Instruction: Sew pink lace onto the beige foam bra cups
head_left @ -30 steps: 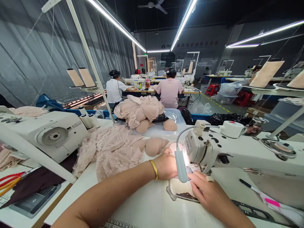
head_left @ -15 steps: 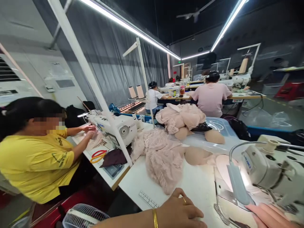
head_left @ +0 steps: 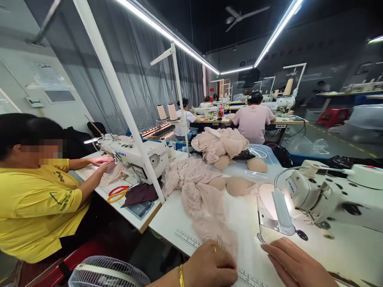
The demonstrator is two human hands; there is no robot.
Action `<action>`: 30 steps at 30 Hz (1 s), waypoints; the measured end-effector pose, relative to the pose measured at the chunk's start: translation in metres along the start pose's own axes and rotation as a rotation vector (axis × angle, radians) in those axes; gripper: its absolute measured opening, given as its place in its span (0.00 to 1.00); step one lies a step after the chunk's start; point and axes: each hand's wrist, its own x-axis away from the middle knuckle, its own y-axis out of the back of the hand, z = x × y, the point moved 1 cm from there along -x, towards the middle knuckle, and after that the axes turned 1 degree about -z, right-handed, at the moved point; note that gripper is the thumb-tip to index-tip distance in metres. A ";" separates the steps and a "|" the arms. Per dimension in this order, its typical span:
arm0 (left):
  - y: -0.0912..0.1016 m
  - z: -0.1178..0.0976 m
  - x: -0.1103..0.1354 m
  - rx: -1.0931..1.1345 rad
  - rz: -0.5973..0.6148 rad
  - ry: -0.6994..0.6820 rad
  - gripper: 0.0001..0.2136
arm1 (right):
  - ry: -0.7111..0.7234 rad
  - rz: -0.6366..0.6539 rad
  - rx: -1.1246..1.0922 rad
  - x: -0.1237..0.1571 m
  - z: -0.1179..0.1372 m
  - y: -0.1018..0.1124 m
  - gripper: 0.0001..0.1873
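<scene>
My left hand (head_left: pixel 211 265), with a gold ring and bracelet, is closed at the near table edge on the end of a pale pink lace garment (head_left: pixel 206 195). The fingertips are partly hidden. My right hand (head_left: pixel 295 261) is stretched out with straight fingers and holds nothing; it lies just in front of the sewing machine (head_left: pixel 317 195). Beige moulded cups (head_left: pixel 239 186) lie along the lace. One pale cup (head_left: pixel 269 197) rests by the machine's needle area under a lit gooseneck lamp (head_left: pixel 283 213).
A pile of pink lace pieces (head_left: pixel 221 143) sits on a clear plastic bin (head_left: pixel 263 153) behind the table. On the left, a co-worker in yellow (head_left: pixel 38 195) sews beside scissors (head_left: pixel 118 193). A white post (head_left: pixel 119 99) rises between the tables; a fan (head_left: pixel 107 273) stands below.
My left hand has closed on the lace, which now stretches nearer to me. My right hand has moved left, away from the machine's needle area. The view has turned to the right.
</scene>
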 end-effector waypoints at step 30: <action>0.011 -0.002 -0.070 1.159 -0.263 0.914 0.19 | -0.773 -0.005 -0.642 -0.005 0.034 -0.024 0.36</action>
